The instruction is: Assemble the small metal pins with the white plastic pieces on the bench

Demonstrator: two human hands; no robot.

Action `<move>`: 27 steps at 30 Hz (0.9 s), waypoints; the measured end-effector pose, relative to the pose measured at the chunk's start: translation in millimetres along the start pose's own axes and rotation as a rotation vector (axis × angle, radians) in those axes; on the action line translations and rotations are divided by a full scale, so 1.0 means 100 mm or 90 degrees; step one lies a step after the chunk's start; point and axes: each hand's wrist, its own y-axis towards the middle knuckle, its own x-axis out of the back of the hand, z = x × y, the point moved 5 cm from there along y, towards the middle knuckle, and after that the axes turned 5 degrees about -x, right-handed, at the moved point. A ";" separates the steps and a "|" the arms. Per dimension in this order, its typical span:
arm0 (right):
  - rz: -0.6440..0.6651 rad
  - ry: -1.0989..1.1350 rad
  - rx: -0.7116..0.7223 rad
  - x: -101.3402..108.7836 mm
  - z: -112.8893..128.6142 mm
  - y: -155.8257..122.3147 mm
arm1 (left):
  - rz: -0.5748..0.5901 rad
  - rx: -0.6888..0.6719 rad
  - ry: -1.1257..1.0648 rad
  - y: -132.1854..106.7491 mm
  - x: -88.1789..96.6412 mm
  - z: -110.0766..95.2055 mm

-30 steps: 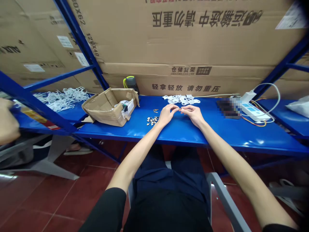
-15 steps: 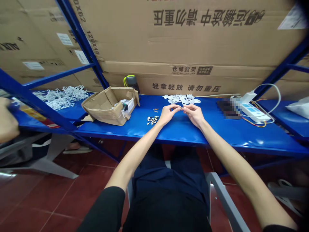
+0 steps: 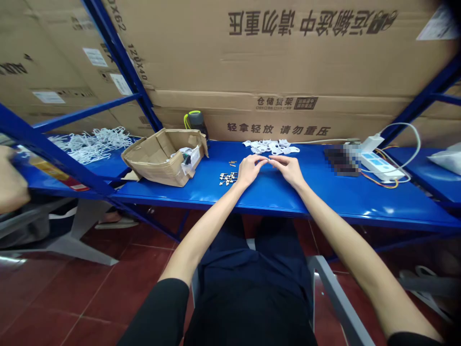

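Above the blue shelf top [image 3: 201,192], my left hand [image 3: 249,169] and my right hand [image 3: 288,170] meet fingertip to fingertip. Both are closed in a pinch around one tiny piece; most of it is covered by the fingers, so its kind does not show. Left of my left hand lies a cluster of small metal parts with thin pins [image 3: 227,179]. A few short brass-coloured pieces [image 3: 232,163] are just behind them. White plastic parts with round holes [image 3: 270,146] are spread out beyond my hands.
An open cardboard box [image 3: 158,168] stands to the left, a dark bottle [image 3: 196,122] behind it. Toward the right is a white power strip [image 3: 380,166] with cables. Blue uprights [image 3: 118,62] frame the shelf. Another person's blurred hand [image 3: 12,180] appears at far left.
Both hands stay together at nearly the same place, with the fingertips shifted slightly left. The fingers have turned a little around the tiny piece.
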 end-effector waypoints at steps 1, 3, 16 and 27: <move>-0.010 -0.007 0.007 0.00 0.00 0.01 | -0.001 0.001 0.011 0.00 0.00 0.00; -0.021 -0.032 0.027 0.01 0.00 0.01 | -0.002 -0.008 0.015 0.00 0.00 -0.01; 0.003 -0.232 0.134 -0.06 0.04 -0.02 | 0.096 0.002 0.127 -0.01 -0.02 -0.01; 0.125 -0.444 0.205 -0.25 -0.03 -0.08 | 0.095 0.103 0.275 -0.19 0.95 0.36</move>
